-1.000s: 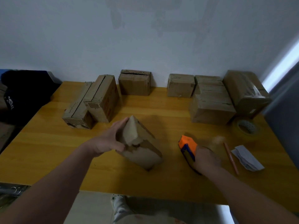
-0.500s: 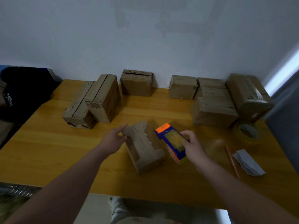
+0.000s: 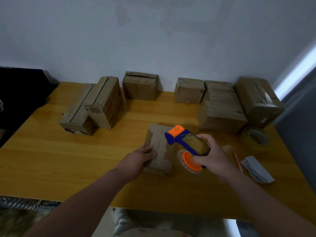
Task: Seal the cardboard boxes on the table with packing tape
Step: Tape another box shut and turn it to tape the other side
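Observation:
A small cardboard box (image 3: 159,147) lies flat in the middle of the wooden table (image 3: 51,159), its flap seam running away from me. My left hand (image 3: 140,157) rests on the box's left half, fingers laid over the top. My right hand (image 3: 211,154) grips a blue and orange tape dispenser (image 3: 186,144) holding a brownish tape roll. The dispenser's orange head hovers at the far right part of the box top.
Several more cardboard boxes (image 3: 100,103) stand along the back of the table, left and right. A spare tape roll (image 3: 258,138) sits at the right, near a pencil (image 3: 237,159) and folded paper (image 3: 256,169). A dark bag (image 3: 20,93) lies at left.
The box went from tilted on edge in my left hand to lying flat. My right hand lifted the dispenser off the table and brought it over the box.

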